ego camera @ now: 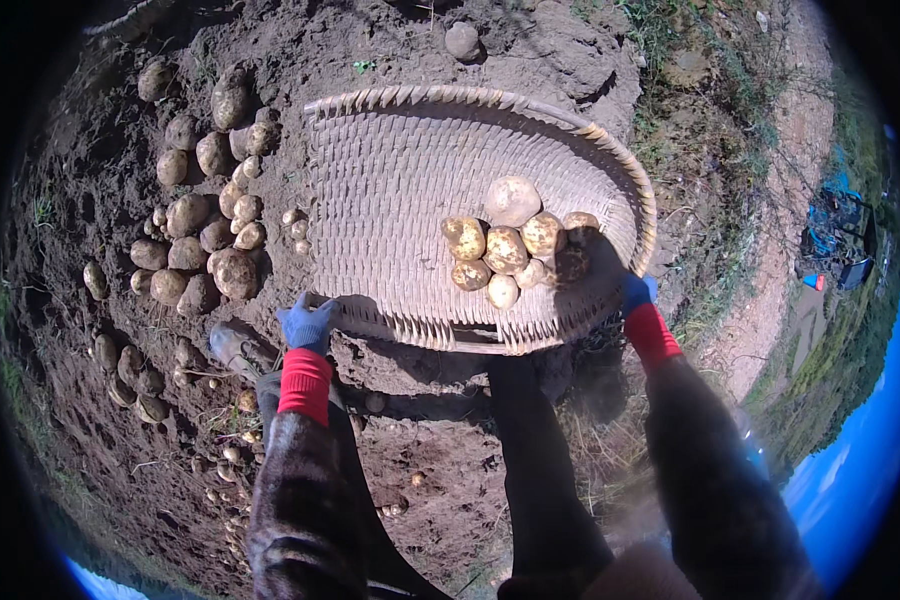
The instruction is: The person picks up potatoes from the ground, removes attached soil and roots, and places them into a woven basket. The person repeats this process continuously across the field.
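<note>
A shallow scoop-shaped woven basket (382,195) lies before me, its wide straight end to the left and its rounded rim to the right. Several dirt-spotted potatoes (506,250) sit bunched in its right half, some of them in shadow. My left hand (307,321), in a blue glove below a red cuff, grips the basket's near left corner. At the near right, my right hand (636,291), gloved alike, is closed on the rim; its fingers are partly hidden.
Heaps of potatoes (187,253) lie on loose soil (292,45) left of the basket, with more scattered nearer me. My shoe (234,349) stands close to them. One roundish lump (462,41) lies beyond the basket. Right are weeds, a dirt path (795,172) and blue machinery (832,217).
</note>
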Demonstrator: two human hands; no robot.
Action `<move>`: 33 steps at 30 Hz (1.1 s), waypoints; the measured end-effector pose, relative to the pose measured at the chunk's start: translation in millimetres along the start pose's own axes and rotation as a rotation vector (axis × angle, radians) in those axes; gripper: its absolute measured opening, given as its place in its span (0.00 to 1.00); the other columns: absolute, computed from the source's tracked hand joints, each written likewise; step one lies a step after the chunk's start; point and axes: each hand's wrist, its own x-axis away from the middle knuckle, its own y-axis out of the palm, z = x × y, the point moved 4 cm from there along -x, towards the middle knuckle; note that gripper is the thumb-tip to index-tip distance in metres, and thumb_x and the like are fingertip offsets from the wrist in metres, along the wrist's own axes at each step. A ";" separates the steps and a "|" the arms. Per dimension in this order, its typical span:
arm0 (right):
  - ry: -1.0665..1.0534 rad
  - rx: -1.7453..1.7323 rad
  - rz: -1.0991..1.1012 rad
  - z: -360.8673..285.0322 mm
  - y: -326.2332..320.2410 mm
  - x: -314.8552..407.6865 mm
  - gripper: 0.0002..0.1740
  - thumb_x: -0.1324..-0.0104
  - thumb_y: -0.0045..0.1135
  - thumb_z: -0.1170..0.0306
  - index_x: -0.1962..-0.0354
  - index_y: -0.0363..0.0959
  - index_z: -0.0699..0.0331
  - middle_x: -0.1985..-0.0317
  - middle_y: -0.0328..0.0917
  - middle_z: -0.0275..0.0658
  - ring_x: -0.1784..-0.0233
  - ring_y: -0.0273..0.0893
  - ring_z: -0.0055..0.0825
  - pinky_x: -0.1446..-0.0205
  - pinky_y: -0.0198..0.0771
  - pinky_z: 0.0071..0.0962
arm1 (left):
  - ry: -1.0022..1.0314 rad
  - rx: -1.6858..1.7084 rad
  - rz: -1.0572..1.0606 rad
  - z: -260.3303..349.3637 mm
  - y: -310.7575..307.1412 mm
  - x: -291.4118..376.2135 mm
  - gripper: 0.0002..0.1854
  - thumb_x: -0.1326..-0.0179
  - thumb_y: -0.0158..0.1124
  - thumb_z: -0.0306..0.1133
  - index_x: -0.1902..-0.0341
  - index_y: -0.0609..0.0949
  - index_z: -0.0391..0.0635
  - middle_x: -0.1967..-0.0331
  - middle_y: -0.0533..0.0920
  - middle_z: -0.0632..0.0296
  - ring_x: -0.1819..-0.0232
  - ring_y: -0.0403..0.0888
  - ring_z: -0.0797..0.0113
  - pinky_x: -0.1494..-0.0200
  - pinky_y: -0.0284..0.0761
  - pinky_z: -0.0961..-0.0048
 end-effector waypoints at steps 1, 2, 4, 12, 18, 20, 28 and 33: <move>-0.030 0.097 -0.003 -26.0 -9.6 10.9 0.22 0.47 0.68 0.66 0.60 0.78 0.75 0.72 0.81 0.39 0.75 0.77 0.27 0.72 0.73 0.32 | -0.026 -0.033 0.007 -3.3 -8.5 6.7 0.32 0.54 0.75 0.57 0.48 0.85 0.51 0.42 0.71 0.32 0.41 0.73 0.39 0.37 0.72 0.58; -0.061 0.160 -0.007 -53.4 -18.4 23.9 0.22 0.47 0.68 0.66 0.61 0.78 0.77 0.72 0.81 0.39 0.76 0.76 0.27 0.73 0.72 0.32 | -0.003 -0.052 0.040 -1.6 -20.0 15.1 0.32 0.53 0.74 0.57 0.47 0.85 0.51 0.42 0.71 0.31 0.42 0.73 0.39 0.38 0.72 0.58; -0.154 0.169 -0.027 -107.1 -30.0 48.9 0.22 0.48 0.69 0.65 0.68 0.77 0.81 0.75 0.80 0.40 0.75 0.76 0.24 0.74 0.71 0.31 | 0.005 -0.164 0.088 -0.2 -58.2 49.6 0.31 0.51 0.72 0.58 0.49 0.87 0.49 0.48 0.78 0.32 0.41 0.73 0.39 0.38 0.71 0.59; -0.410 -0.118 -0.357 -264.2 -21.0 62.3 0.13 0.47 0.67 0.68 0.71 0.82 0.73 0.75 0.82 0.39 0.73 0.80 0.30 0.67 0.74 0.30 | 0.128 -0.069 0.317 125.2 -243.4 85.6 0.33 0.43 0.62 0.61 0.59 0.88 0.37 0.60 0.84 0.37 0.47 0.75 0.38 0.38 0.69 0.56; -0.276 -0.706 -0.408 -349.3 -30.3 35.6 0.08 0.36 0.58 0.73 0.60 0.78 0.66 0.64 0.82 0.41 0.65 0.81 0.32 0.59 0.79 0.31 | 0.674 0.700 0.427 242.4 -307.0 99.8 0.22 0.35 0.65 0.41 0.50 0.81 0.32 0.62 0.85 0.52 0.59 0.80 0.66 0.53 0.75 0.71; -0.244 -0.644 -0.336 -337.2 -29.9 39.6 0.06 0.37 0.56 0.72 0.62 0.75 0.63 0.67 0.79 0.35 0.70 0.80 0.33 0.68 0.78 0.32 | 0.649 0.807 0.538 241.2 -288.9 120.3 0.17 0.36 0.66 0.36 0.51 0.81 0.33 0.62 0.84 0.54 0.60 0.80 0.70 0.54 0.76 0.73; -0.242 0.217 -0.888 -225.7 119.3 201.2 0.14 0.38 0.65 0.68 0.56 0.81 0.66 0.65 0.84 0.34 0.70 0.79 0.22 0.67 0.76 0.23 | 0.384 0.736 0.043 139.9 -110.0 275.9 0.15 0.40 0.70 0.31 0.52 0.80 0.40 0.57 0.80 0.52 0.56 0.79 0.57 0.52 0.76 0.64; -0.513 0.136 -0.953 -272.0 303.1 285.0 0.38 0.40 0.71 0.65 0.36 0.65 0.70 0.39 0.74 0.44 0.40 0.76 0.30 0.38 0.72 0.27 | 0.328 0.715 -0.170 100.2 -73.9 288.6 0.14 0.43 0.72 0.30 0.54 0.81 0.43 0.62 0.82 0.53 0.57 0.79 0.57 0.54 0.75 0.63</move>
